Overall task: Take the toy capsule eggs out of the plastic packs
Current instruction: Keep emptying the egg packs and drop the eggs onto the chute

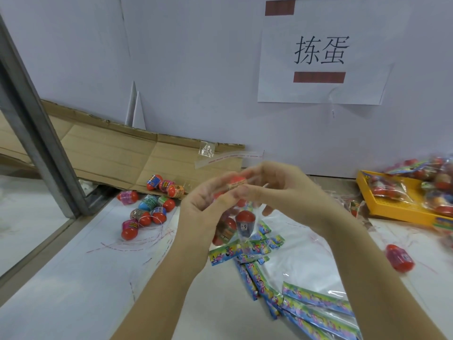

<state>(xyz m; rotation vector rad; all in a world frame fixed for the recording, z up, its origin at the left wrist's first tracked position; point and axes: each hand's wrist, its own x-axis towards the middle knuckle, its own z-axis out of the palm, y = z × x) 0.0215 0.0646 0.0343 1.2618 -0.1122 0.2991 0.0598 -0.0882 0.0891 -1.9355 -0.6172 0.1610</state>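
Near the middle of the frame the left hand point(203, 207) is curling its fingers round a smooth orange-red egg point(237, 180) at the mouth of a clear, crinkly film pack point(245, 239), while the right hand point(284, 190) is pinching the top of the pack from the other side. Both are blurring a little, so the exact finger contact is hard to read. The pack is hanging below the hands above the table point(73, 290), with two more rounded capsules point(245, 224) sitting inside it, red on top with printed bands, and a glossy multicoloured header point(228, 252) trailing at its lower end. At centre left, loose eggs point(143, 217) in red, blue, pink and green shells are lying in a cluster on the white tabletop, some touching, just in front of a flattened, torn-edged sheet of brown cardboard point(110, 148). At the lower right, empty packs point(316, 306) are lying in a shiny, overlapping heap. At the right edge a yellow perforated plastic tray point(392, 214) is holding full packs point(392, 187), and a stray red egg point(400, 258) is lying below it. A thin clear strip point(228, 157) with red print is showing above the hands. A grey metal post point(31, 114) is slanting down the left edge, and a white paper sign point(321, 57) with black characters is hanging at the upper right.
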